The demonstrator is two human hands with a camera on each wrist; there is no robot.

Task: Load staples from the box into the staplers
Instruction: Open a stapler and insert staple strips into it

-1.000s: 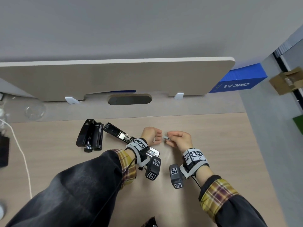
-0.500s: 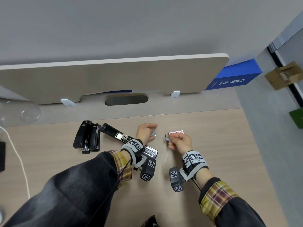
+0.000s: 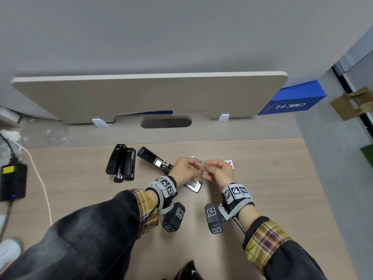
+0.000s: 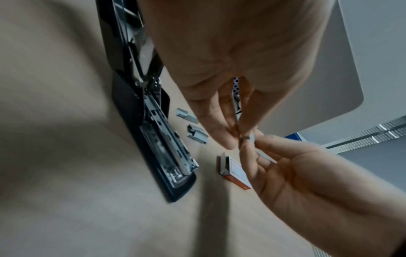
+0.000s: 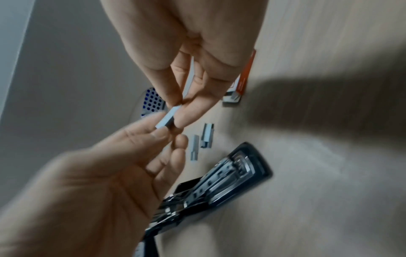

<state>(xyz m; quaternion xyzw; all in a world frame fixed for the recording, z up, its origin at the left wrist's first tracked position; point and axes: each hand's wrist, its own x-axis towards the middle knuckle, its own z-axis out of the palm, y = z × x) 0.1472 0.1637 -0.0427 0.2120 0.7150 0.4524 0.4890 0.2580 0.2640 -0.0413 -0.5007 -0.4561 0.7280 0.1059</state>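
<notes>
So there's a strip of staples (image 5: pixel 170 113) held up off the desk (image 3: pixel 262 178) between both hands, right in the middle of the head view. The right hand (image 3: pixel 219 172) has it pinched between thumb and fingertips, with the rest of the strip running back up between its fingers, and the left hand (image 3: pixel 184 171) is pinching the near end of the same strip with thumb and forefinger, other fingers loosely curled below. In the left wrist view you only get the tip of the strip where the two sets of fingertips meet. Right under the hands the open stapler (image 4: pixel 162 156) lies flat on the desk with its top swung back and the metal staple channel exposed. Two loose short staple pieces (image 5: pixel 203 140) sit on the desk just beside the stapler's front end, close together but whether they touch each other I can't tell. The staple box (image 4: pixel 235 172), small with an orange side, lies on the desk near the right hand with its end open and some staples showing at the mouth. Off to the left, two closed black staplers (image 3: pixel 122 161) lie side by side, touching. Further left there's a black power adapter (image 3: pixel 13 181) with a white cable (image 3: pixel 43 184) running past it, and a beige divider panel (image 3: pixel 141 96) stands along the back of the desk.
</notes>
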